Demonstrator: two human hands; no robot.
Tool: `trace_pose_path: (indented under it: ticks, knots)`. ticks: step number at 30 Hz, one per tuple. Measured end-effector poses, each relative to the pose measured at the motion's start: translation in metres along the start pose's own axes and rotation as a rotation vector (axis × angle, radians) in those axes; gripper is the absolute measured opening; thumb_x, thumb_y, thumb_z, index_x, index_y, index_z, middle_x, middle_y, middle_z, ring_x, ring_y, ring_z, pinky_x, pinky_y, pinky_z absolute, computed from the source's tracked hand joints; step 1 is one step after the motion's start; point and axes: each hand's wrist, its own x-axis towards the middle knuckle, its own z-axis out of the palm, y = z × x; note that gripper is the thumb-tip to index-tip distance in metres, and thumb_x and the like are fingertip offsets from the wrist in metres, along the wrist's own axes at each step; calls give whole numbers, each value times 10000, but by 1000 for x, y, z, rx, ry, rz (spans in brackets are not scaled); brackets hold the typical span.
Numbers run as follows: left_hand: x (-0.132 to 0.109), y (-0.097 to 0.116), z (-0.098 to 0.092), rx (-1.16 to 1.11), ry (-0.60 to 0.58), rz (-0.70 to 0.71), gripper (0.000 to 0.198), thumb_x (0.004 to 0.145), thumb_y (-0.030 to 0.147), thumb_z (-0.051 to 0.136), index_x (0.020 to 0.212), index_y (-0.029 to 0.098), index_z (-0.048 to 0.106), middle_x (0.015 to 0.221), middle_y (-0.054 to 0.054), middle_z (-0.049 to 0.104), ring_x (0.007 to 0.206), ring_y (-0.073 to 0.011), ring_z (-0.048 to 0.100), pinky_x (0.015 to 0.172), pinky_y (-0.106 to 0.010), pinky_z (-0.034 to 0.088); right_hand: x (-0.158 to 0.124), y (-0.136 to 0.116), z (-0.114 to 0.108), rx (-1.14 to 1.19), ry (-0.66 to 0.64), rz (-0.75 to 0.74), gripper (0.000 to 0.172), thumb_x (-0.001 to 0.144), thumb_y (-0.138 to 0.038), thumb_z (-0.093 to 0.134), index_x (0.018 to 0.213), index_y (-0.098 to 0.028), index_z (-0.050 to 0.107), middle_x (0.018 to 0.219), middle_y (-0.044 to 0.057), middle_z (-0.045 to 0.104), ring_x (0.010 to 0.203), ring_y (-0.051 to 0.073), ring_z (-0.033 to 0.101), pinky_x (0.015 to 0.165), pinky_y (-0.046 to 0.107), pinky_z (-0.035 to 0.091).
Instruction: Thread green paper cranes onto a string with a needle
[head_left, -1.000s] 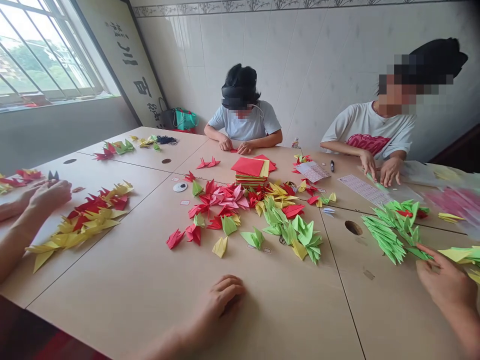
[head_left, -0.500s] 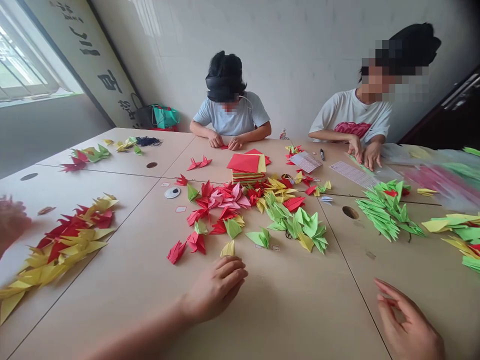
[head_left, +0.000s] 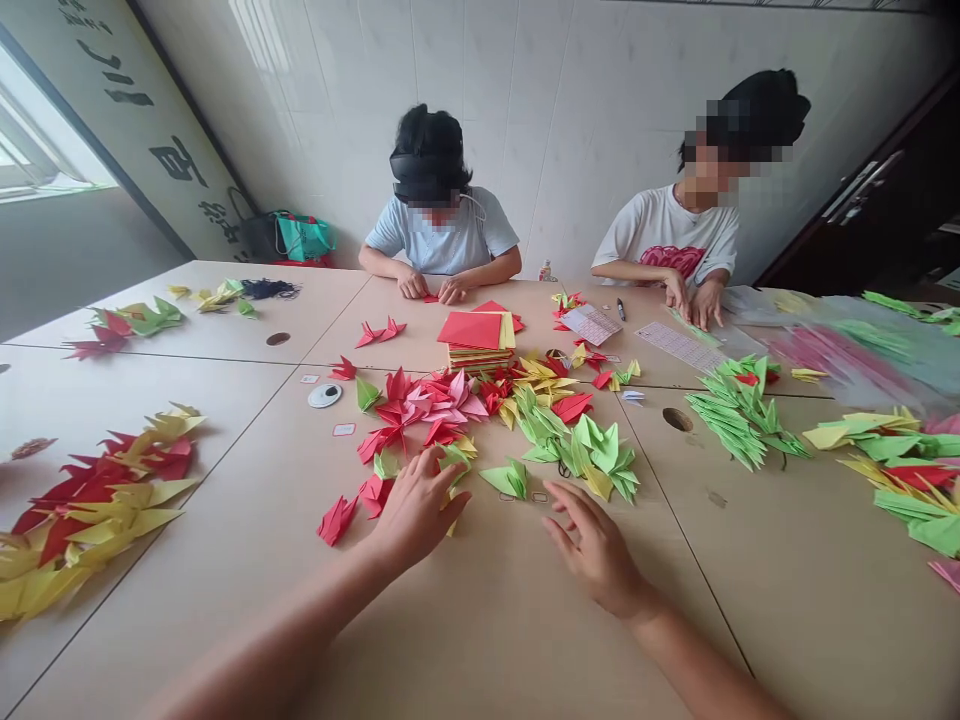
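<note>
My left hand (head_left: 421, 508) reaches over the near edge of a pile of folded paper cranes, its thumb apart from the fingers. Beneath its fingertips are a green paper crane (head_left: 454, 457) and a yellow one, both partly covered; I cannot tell whether it touches them. Two red cranes, one of them here (head_left: 337, 520), lie just left of that hand. My right hand (head_left: 592, 548) hovers low over the table, fingers apart and holding nothing. A single green crane (head_left: 512, 479) lies between my hands, closest to the right fingertips.
A stack of red and yellow paper squares (head_left: 472, 330) stands behind the pink and red cranes (head_left: 439, 398). Crane heaps lie at left (head_left: 105, 500) and right (head_left: 739, 415). Across the table (head_left: 480, 640), two people work with their own hands. Cable holes (head_left: 677, 420) pierce the top.
My left hand has moved forward onto the front cranes. My right hand has come in from the lower right toward the middle. Another hand at the far left has gone from view.
</note>
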Motion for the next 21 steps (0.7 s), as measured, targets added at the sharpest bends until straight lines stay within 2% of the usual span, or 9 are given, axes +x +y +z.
trace_pose_path:
  ticks: [3, 5, 7, 10, 14, 18, 21]
  knots:
    - [-2, 4, -2, 12, -24, -46, 267, 856, 255, 620, 1121, 235, 644, 1143, -123, 552, 991, -299, 608, 802, -454, 544, 33, -3, 20, 67, -69, 59, 507, 903, -236, 523, 1400, -226, 429, 1316, 158, 590, 872, 222, 685, 697, 352, 595]
    - [-3, 5, -4, 16, -31, -81, 276, 866, 264, 608, 1140, 235, 633, 1189, -125, 526, 1003, -275, 606, 832, -433, 541, 49, -4, 27, 108, -126, 90, 525, 870, -228, 549, 1386, -235, 448, 1265, 138, 628, 899, 244, 680, 779, 407, 574]
    - [-5, 5, -5, 16, -37, -121, 289, 888, 276, 577, 1170, 230, 618, 1235, -138, 495, 970, -246, 616, 824, -413, 547, 56, -7, 29, 145, -190, 117, 479, 837, -210, 579, 1312, -250, 526, 1145, 99, 686, 880, 245, 678, 791, 412, 560]
    - [-8, 5, -7, 6, -59, -162, 306, 901, 279, 556, 1192, 208, 615, 1251, -160, 497, 969, -253, 622, 808, -415, 551, 54, -13, 26, 179, -267, 160, 305, 801, -196, 621, 1101, -247, 646, 1002, 65, 701, 820, 230, 665, 722, 364, 554]
    - [-5, 6, -7, -31, -120, -146, 247, 869, 255, 601, 1099, 204, 673, 1140, -119, 627, 1034, -306, 605, 834, -450, 535, 42, -15, 13, 174, -306, 242, 143, 787, -263, 670, 926, -233, 652, 921, 54, 673, 745, 217, 632, 652, 336, 523]
    - [1, 9, -7, -81, -141, -133, 228, 886, 267, 580, 1071, 189, 689, 1146, -99, 676, 1071, -311, 590, 882, -461, 514, 32, -10, -4, 157, -318, 326, 199, 809, -418, 658, 805, -228, 597, 810, 37, 643, 632, 194, 577, 589, 323, 482]
    - [1, 12, -10, -125, -132, -148, 254, 899, 284, 565, 1097, 178, 684, 1160, -105, 680, 1110, -311, 574, 916, -463, 499, 24, -9, -14, 206, -340, 380, 301, 829, -516, 612, 757, -228, 560, 855, 51, 633, 700, 205, 589, 631, 325, 482]
